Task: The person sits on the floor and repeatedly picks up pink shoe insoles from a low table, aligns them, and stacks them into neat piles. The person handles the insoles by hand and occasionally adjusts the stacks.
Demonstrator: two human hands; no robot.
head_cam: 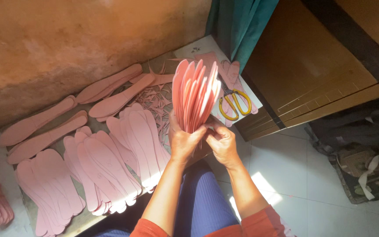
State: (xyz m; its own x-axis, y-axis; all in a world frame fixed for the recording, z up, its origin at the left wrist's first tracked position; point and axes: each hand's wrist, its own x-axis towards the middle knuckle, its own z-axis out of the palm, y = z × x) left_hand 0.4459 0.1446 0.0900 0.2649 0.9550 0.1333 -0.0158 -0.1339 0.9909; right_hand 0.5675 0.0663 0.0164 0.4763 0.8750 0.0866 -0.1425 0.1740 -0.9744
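Both my hands hold one upright bundle of pink insole cut-outs (pixel 194 94), fanned out at the top. My left hand (pixel 183 141) grips the bundle's lower end from the left. My right hand (pixel 222 142) pinches the same lower end from the right. The bundle stands above a low board (pixel 84 219) where several stacks of flat pink insoles (pixel 106 164) lie spread out. Yellow-handled scissors (pixel 234 104) rest just right of the bundle on pink offcuts.
Long narrow pink strips (pixel 44 120) lie along the orange wall (pixel 66 39). Thin pink trimmings (pixel 156 98) sit behind the bundle. A teal curtain (pixel 242 26) and a wooden door (pixel 312 66) stand at right. A dark bag (pixel 365 169) rests on the white tiled floor (pixel 294 175).
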